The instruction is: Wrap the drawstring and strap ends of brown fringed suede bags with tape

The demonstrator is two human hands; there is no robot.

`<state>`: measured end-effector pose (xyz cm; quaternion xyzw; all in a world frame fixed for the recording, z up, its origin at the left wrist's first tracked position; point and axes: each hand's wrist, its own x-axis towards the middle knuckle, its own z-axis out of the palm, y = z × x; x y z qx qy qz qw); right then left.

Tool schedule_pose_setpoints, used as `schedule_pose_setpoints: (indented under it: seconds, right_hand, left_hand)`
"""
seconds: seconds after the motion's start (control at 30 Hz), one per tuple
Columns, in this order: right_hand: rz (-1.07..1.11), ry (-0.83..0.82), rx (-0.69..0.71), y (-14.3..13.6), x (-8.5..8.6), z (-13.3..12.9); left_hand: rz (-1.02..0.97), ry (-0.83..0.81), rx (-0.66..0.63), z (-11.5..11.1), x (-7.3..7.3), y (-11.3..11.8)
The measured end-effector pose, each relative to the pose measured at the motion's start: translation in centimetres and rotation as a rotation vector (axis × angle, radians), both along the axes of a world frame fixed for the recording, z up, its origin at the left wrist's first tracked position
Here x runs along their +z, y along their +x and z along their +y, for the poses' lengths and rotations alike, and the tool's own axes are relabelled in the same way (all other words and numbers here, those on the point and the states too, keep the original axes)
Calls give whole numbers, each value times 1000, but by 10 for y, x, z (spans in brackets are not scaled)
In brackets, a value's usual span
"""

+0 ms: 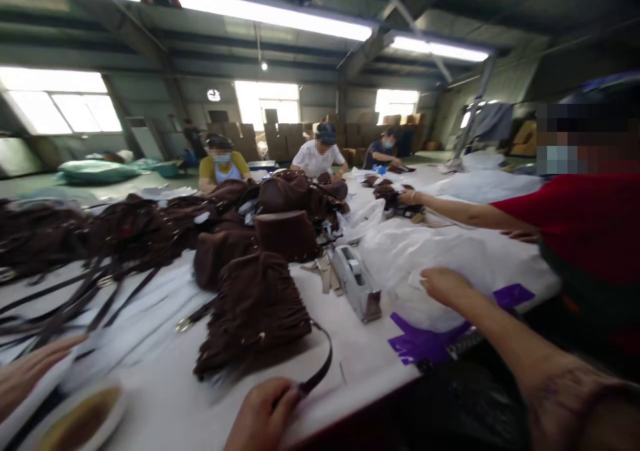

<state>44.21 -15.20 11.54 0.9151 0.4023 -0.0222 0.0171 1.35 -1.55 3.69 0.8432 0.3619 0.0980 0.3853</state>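
Observation:
At the near edge of the table, my left hand (265, 411) is closed round a dark shoulder strap (323, 361). This strap runs to a dark brown gathered handbag (257, 308) lying on the white tabletop in front of me. Stretched out to the right, my right hand (445, 288) has its fingers pressed together on a thin white plastic bag (400, 254) in a crumpled heap. Between my hands stands a grey tape dispenser (357, 284). Brown strips (327, 274) lie beside it.
Many brown bags with trailing straps (90, 298) pile up at left and centre. A co-worker's hand (40, 371) is at the left edge, near a tape roll (83, 418). Another co-worker in red (590, 231) reaches across from the right. Purple tape (425, 338) marks the table edge.

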Motion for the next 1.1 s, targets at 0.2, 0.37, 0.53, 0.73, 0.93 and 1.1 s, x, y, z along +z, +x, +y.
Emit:
schedule_pose_setpoints:
  seconds: [0.2,0.37,0.53,0.73,0.93,1.1]
  right_hand:
    - [137,329,417,-123,-24,-3]
    - [303,585,952,-239,-46,16]
    - [423,651,964,-259,-59,36]
    - [465,743,890,-266,-54,30]
    - [394,791,827,-278,-57,22]
    - [353,822,831,-279,-61,18]
  left_hand:
    - [-126,-133,39,-7,-1,-11]
    - [-224,-285,35,-19,12,-16]
    - [-265,-417,-9,-27,23,-28]
    - [-294,-291,81,-37,25,-26]
    - [-336,-156,68,-44,22,-17]
    - [-329,-116,124,-45,20,-14]
